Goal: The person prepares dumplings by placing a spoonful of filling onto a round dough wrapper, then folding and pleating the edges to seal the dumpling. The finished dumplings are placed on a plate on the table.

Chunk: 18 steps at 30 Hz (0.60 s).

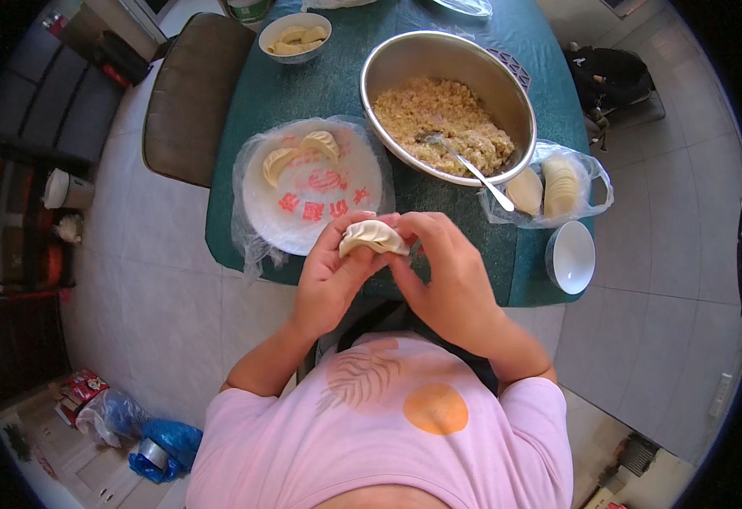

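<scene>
A pale, pleated, crescent-shaped dough dumpling is pinched between left hand and right hand; a round steel bowl of crumbly filling lies at one o'clock.

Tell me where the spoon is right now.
In the head view the spoon lies right of centre, its bowl in the filling inside the metal bowl, its handle over the rim toward the bag of wrappers.
</scene>
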Each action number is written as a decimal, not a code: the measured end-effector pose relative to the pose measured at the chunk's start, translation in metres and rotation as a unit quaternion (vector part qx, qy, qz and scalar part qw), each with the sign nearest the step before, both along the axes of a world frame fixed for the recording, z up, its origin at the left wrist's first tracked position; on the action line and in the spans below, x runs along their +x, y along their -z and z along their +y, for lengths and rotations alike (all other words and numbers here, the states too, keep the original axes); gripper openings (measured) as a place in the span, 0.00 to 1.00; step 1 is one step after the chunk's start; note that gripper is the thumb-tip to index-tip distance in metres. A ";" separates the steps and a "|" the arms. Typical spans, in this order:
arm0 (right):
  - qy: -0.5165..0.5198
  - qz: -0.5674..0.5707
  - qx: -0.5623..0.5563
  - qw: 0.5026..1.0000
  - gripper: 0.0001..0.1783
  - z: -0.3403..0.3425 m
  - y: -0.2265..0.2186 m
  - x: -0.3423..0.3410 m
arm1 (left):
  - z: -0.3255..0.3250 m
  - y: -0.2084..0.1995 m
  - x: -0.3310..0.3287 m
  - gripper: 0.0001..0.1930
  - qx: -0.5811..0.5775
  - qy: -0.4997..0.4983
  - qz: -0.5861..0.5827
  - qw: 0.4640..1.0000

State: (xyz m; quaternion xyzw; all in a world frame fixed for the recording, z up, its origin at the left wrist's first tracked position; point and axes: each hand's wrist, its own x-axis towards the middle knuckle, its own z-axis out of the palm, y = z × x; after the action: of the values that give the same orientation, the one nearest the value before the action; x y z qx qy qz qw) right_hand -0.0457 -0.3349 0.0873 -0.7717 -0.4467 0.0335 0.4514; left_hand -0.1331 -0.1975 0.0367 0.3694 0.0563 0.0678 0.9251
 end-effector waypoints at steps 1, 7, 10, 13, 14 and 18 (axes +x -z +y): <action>-0.005 -0.029 -0.007 1.000 0.21 -0.003 -0.002 0.003 | 0.002 0.003 -0.002 0.23 0.022 -0.001 0.001 1.000; -0.065 -0.075 0.009 0.995 0.18 -0.002 -0.009 0.011 | 0.004 0.002 -0.006 0.22 0.047 0.006 0.010 0.999; -0.074 -0.094 0.004 0.993 0.18 0.001 -0.011 0.013 | 0.000 0.000 -0.005 0.22 0.101 -0.012 0.005 0.995; -0.081 -0.139 0.000 0.987 0.19 0.003 -0.011 0.017 | -0.001 -0.001 -0.005 0.22 0.099 -0.019 0.002 0.995; -0.083 -0.157 0.001 0.984 0.19 0.003 -0.010 0.018 | -0.002 0.000 -0.005 0.22 0.103 -0.024 -0.003 0.994; -0.099 -0.228 0.000 0.969 0.17 0.005 -0.010 0.019 | -0.005 -0.004 -0.002 0.21 0.117 -0.031 -0.022 0.992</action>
State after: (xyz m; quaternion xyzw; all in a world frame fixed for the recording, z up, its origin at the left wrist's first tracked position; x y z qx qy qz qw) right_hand -0.0265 -0.3300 0.0978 -0.7113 -0.6116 -0.0986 0.3321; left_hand -0.1354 -0.2029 0.0409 0.4714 0.0396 0.1108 0.8740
